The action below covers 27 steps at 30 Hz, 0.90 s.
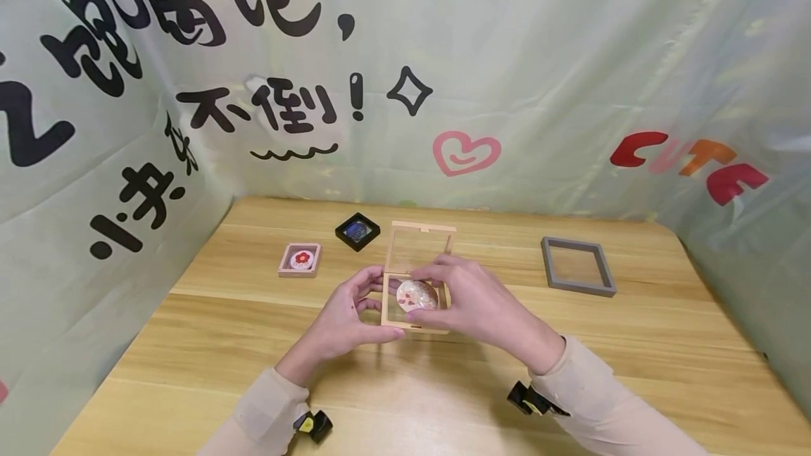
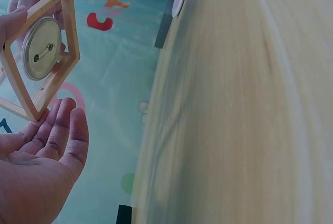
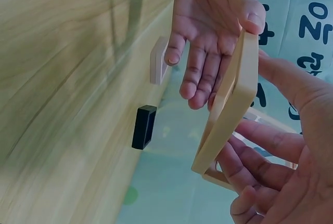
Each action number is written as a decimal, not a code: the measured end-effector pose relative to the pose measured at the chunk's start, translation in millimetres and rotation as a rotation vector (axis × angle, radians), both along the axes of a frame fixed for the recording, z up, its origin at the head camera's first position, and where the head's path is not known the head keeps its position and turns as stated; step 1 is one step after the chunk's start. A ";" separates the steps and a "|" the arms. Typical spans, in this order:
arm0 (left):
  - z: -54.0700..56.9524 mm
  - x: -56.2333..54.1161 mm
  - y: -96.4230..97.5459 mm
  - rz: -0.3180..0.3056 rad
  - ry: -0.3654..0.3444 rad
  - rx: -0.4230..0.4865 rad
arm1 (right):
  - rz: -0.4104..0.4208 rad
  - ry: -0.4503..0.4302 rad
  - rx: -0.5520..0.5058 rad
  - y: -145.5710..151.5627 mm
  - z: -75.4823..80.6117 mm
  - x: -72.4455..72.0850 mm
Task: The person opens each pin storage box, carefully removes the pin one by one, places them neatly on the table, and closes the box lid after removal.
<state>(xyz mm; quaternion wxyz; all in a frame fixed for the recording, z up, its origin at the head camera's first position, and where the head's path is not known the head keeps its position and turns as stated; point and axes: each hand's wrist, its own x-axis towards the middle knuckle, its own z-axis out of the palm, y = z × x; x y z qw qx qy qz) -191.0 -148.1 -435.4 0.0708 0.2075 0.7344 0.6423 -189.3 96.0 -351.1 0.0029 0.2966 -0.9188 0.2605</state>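
Note:
A peach hinged display frame [image 1: 384, 301] with clear film panes stands folded open, raised above the table between both hands. A round pin badge [image 1: 413, 295] with a pale printed face lies against its lower pane; the safety pin on the badge's back [image 2: 44, 52] shows in the left wrist view. My left hand [image 1: 351, 315] holds the frame at its near left corner, thumb on the edge, other fingers loosely extended. From the right, my right hand [image 1: 472, 298] pinches the badge, thumb and index finger at opposite edges.
Left of the frame sit a small pink display frame [image 1: 300, 273] with a red-flower badge and a black frame [image 1: 358, 246] with a dark blue piece. A grey frame [image 1: 611, 288] lies at the right on the wooden table [image 1: 222, 343]. A printed cloth [image 1: 538, 90] hangs behind.

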 end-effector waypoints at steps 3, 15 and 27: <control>-0.1 0.2 -0.1 -0.003 0.001 0.001 | 0.000 0.009 -0.001 -0.6 -1.3 -0.1; 1.6 1.0 -0.4 -0.005 0.005 -0.008 | 0.004 0.033 0.000 -3.0 -2.2 -0.6; 0.7 0.5 -0.4 -0.001 -0.010 -0.019 | 0.006 0.105 0.022 -5.1 -4.4 -0.1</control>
